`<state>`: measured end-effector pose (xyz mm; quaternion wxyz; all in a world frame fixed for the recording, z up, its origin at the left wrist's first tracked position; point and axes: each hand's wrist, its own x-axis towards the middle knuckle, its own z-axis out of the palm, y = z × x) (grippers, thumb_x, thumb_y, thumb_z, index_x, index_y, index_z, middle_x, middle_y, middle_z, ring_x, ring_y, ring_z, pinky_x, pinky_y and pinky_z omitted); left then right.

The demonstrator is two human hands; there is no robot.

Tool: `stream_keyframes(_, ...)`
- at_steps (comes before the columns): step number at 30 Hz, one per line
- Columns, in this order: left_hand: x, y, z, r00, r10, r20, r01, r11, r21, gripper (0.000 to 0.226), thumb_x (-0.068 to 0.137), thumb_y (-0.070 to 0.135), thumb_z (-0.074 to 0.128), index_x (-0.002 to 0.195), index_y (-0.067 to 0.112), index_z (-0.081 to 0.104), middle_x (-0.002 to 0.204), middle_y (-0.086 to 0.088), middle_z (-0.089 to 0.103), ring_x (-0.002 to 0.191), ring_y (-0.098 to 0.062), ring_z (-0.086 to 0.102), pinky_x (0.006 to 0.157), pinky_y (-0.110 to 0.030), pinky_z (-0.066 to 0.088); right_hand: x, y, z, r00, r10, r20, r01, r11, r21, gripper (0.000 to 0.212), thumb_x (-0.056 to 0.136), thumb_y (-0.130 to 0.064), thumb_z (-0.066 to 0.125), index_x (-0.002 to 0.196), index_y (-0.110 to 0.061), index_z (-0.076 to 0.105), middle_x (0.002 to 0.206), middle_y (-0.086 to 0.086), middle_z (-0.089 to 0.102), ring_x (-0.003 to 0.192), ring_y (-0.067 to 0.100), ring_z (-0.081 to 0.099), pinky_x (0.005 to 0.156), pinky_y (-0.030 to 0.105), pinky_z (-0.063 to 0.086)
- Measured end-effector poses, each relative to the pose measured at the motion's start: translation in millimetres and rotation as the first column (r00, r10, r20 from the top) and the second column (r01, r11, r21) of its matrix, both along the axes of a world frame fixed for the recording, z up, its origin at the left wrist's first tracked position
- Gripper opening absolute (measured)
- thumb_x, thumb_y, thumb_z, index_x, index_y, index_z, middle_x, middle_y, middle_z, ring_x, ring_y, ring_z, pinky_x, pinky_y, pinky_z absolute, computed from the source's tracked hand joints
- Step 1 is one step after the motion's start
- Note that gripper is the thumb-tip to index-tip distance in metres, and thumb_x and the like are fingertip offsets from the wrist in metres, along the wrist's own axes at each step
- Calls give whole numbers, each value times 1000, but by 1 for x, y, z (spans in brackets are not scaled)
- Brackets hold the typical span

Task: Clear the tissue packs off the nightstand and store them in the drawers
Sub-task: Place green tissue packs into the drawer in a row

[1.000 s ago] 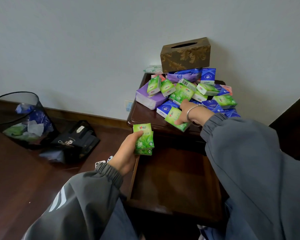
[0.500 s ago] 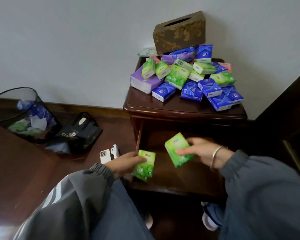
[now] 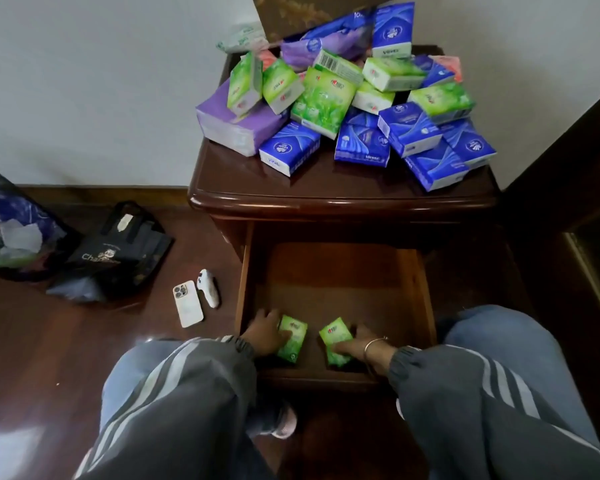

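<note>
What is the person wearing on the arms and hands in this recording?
The left sleeve and right sleeve are dark grey jacket fabric with pale stripes along them and gathered elastic cuffs. The left hand and right hand are ungloved. A thin metal bangle circles the right wrist.

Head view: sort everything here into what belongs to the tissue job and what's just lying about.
Job:
pile of packs on the nightstand
open drawer
left hand holding the left green pack
right hand holding the right green pack

Lying about:
phone
white gadget
black bag
bin
tissue box
</note>
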<state>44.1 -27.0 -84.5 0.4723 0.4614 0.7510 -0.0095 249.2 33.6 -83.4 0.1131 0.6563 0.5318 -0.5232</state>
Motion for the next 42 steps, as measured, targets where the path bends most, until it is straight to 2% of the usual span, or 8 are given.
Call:
stream_keyframes(6,2,17,14,790,-576,-211,592,806,17,56,96,12,44,150,22,31,155,-7,30,138,-28,33,113,-43,28,-5,16,-6,973,184,138,-188,982,16,55,77,-28,66,127,-12,50,126,13,58,113,30,57,95,35,49)
stream_keyframes(12,-7,15,30,552,-646,-527,778,626,48,50,91,28,46,141,24,43,145,-2,42,135,-24,36,113,-41,22,-5,7,-15,995,-79,-57,74,994,-84,33,79,-11,67,110,-8,60,112,15,65,99,27,63,83,35,53)
stream_keyframes(15,-29,2,35,885,-240,-400,427,763,486,53,86,17,55,139,14,49,147,-10,42,139,-29,34,115,-39,26,-23,-5,-14,972,-171,-162,147,978,-148,36,81,-7,66,117,-6,58,115,16,65,96,25,63,75,30,50)
stream_keyframes(17,-46,-5,37,969,109,-222,47,799,599,58,83,8,59,140,8,48,145,-15,43,134,-34,39,114,-38,29,-43,-15,-11,969,-139,-205,115,986,-123,35,82,-5,65,116,-4,60,115,17,65,101,27,63,85,35,52)
stream_keyframes(22,-55,-18,36,844,497,200,-526,840,135,42,96,14,53,137,8,49,133,-14,58,121,-29,56,104,-34,42,-80,-35,-4,975,102,-195,-112,993,-39,33,83,-11,62,116,-9,63,117,12,65,105,25,62,89,29,49)
stream_keyframes(30,-56,-16,35,844,516,148,-536,828,167,36,97,28,51,127,10,60,122,-18,64,112,-33,60,95,-41,51,-71,-17,12,989,-65,-130,36,976,-217,40,97,-30,45,129,-6,46,128,16,52,68,13,47,58,23,42)
stream_keyframes(35,-57,-17,34,845,507,170,-531,831,166,37,98,28,49,128,9,58,124,-19,63,114,-35,59,97,-44,49,-86,-26,19,965,-177,-194,120,954,-276,50,95,-40,45,136,-11,41,142,8,42,124,26,46,91,34,46)
stream_keyframes(42,-56,-15,41,877,474,85,-481,856,192,35,100,32,44,117,6,61,117,-20,64,110,-35,59,92,-36,49,-81,-15,33,978,-128,-166,76,955,-288,59,97,-47,33,145,-12,29,149,12,34,132,32,39,104,38,37)
